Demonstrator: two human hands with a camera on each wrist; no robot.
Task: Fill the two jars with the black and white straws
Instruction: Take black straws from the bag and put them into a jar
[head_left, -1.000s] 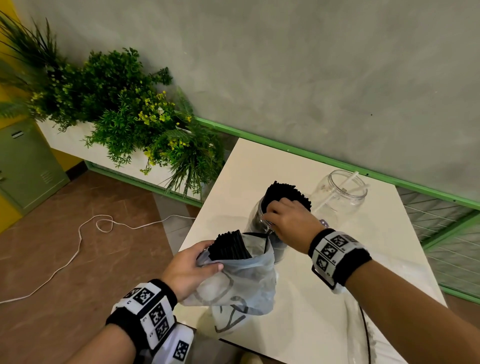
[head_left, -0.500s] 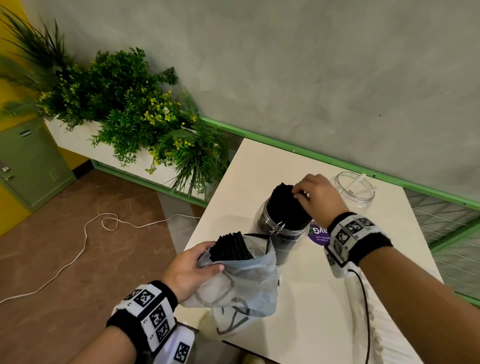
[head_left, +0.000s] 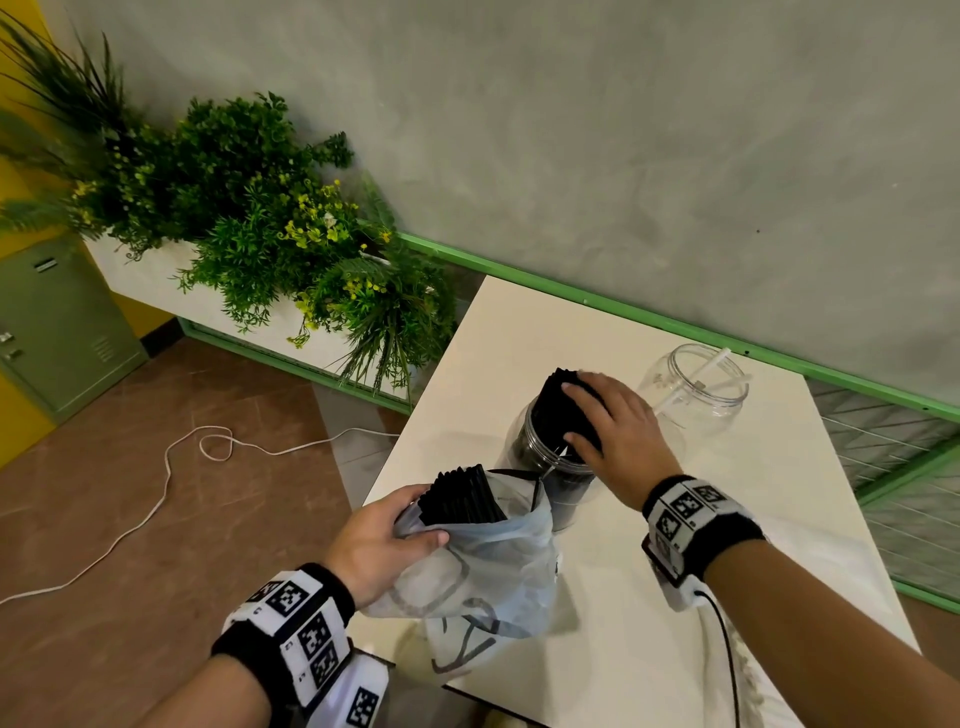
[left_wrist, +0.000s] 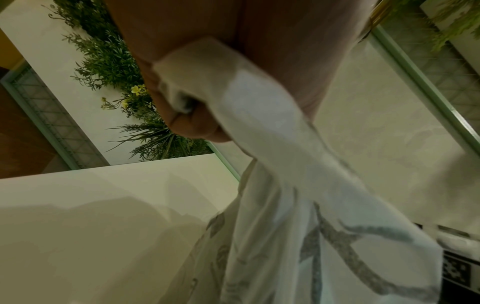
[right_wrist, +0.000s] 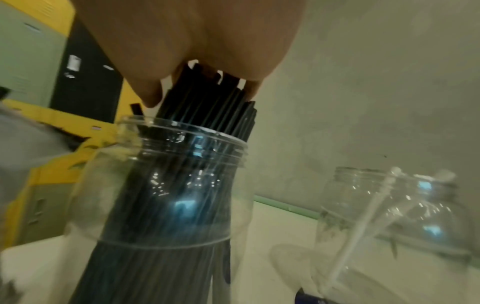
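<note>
Leafy plants (head_left: 249, 244) are crowding the counter (head_left: 701, 525). Right hand (head_left: 613, 431), fingers flat, is pressing black straws (head_left: 558, 410) in the near jar (head_left: 540, 457); left hand (head_left: 379, 540) is gripping the bag (head_left: 493, 571); the far jar (head_left: 696, 384) is holding white straws (head_left: 696, 379).

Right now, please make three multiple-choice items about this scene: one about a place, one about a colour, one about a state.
1. Where does the right hand rest?
A. on the straw tops in the near jar
B. inside the bag
C. on the floor

2. What colour are the straws in the far jar?
A. black
B. white
C. green

3. How is the plastic bag held?
A. lying flat, untouched
B. gripped by the left hand
C. hung on the wall

Key: 1 A, flat fingers cover the black straws in the near jar. 2 B, the straws inside are white. 3 B, fingers pinch its rim.
</note>
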